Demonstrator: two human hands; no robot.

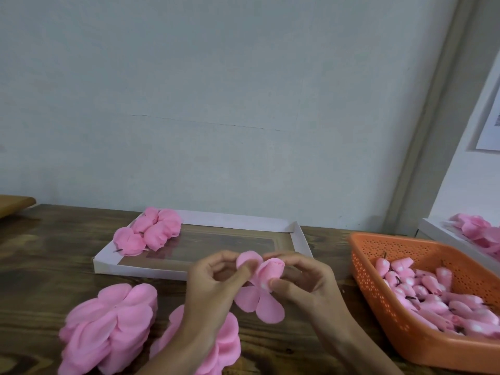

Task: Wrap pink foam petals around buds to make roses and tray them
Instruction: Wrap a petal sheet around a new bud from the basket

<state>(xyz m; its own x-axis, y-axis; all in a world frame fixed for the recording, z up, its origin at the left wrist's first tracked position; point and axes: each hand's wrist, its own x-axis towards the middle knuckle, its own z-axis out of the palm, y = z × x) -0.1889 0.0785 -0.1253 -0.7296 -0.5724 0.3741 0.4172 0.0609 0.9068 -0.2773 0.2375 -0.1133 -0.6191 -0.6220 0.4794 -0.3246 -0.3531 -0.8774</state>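
Both hands meet above the wooden table, just in front of the white tray (105,262). My right hand (303,282) pinches a pink bud (270,270) with a foam petal piece (263,304) hanging beneath it. My left hand (213,282) pinches one lobe of that petal piece (247,259) and lifts it beside the bud. Several finished roses (151,231) lie in the tray's far left corner. Two stacks of loose pink petals (111,323) sit near the front left; my left forearm covers part of the second stack (224,345).
An orange perforated basket (378,266) with several pink buds (433,296) stands at the right. Behind it a second white tray (438,234) holds more roses. A wall runs close along the table's far edge. A wooden board edge (13,205) shows at far left.
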